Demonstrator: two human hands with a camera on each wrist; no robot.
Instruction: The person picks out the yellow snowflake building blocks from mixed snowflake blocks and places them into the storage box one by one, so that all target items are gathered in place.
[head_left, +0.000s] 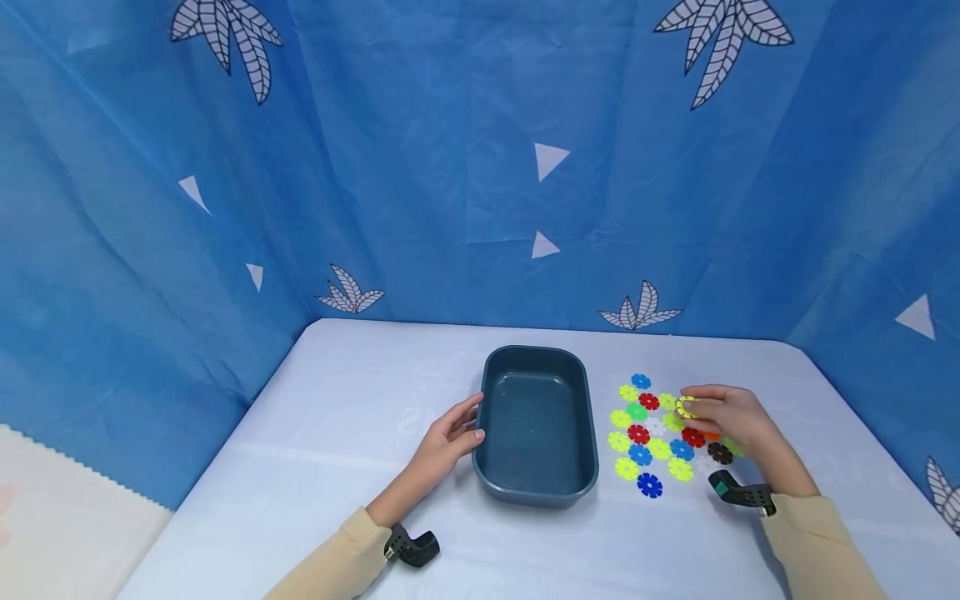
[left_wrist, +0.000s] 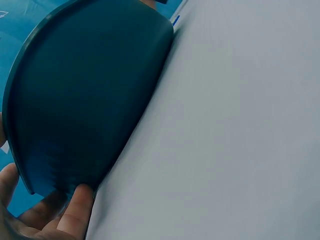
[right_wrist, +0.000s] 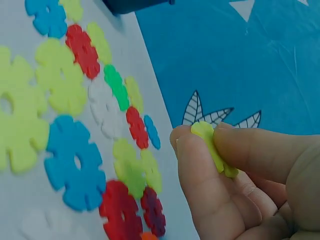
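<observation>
My right hand [head_left: 729, 417] pinches a yellow notched building disc [right_wrist: 212, 147] between thumb and fingers, raised above the other discs. Below and left of it, flat plastic discs in yellow, red, blue, green, white, orange and brown lie spread on the table; a dark blue disc [head_left: 649, 485] is nearest the front. A dark teal rectangular tub [head_left: 534, 433] stands upright left of the discs, with nothing seen inside. My left hand [head_left: 447, 437] rests against the tub's left side, its fingertips touching the rim and outer wall [left_wrist: 85, 100].
A white cloth covers the table [head_left: 315, 433]. Blue curtain fabric [head_left: 465, 167] with leaf and triangle prints hangs behind and at both sides. Both wrists wear black camera bands. A pale scalloped-edged surface [head_left: 67, 508] shows at lower left.
</observation>
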